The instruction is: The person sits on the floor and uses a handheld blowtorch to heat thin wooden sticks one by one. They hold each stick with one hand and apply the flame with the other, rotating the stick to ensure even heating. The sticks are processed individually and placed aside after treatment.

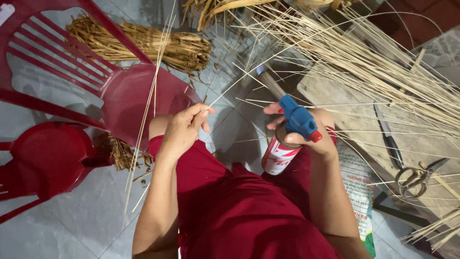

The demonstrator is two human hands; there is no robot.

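Note:
My left hand [184, 128] pinches the near end of a long thin bamboo strip [249, 76] that arcs up and to the right across the floor. In my right hand [306, 136] I grip a gas torch [292, 127]: a red-and-white canister with a blue head and a metal nozzle pointing up-left toward the strip. Both hands are over my lap, which is covered in red cloth. No flame shows at the nozzle tip.
A red plastic chair [129, 96] lies on its side at left with thin strips leaning on it. A bundle of dry straw [143, 45] lies behind it. Many bamboo strips [383, 67] fan over a wooden board [412, 144] at right, with scissors [413, 178] and a knife [389, 139].

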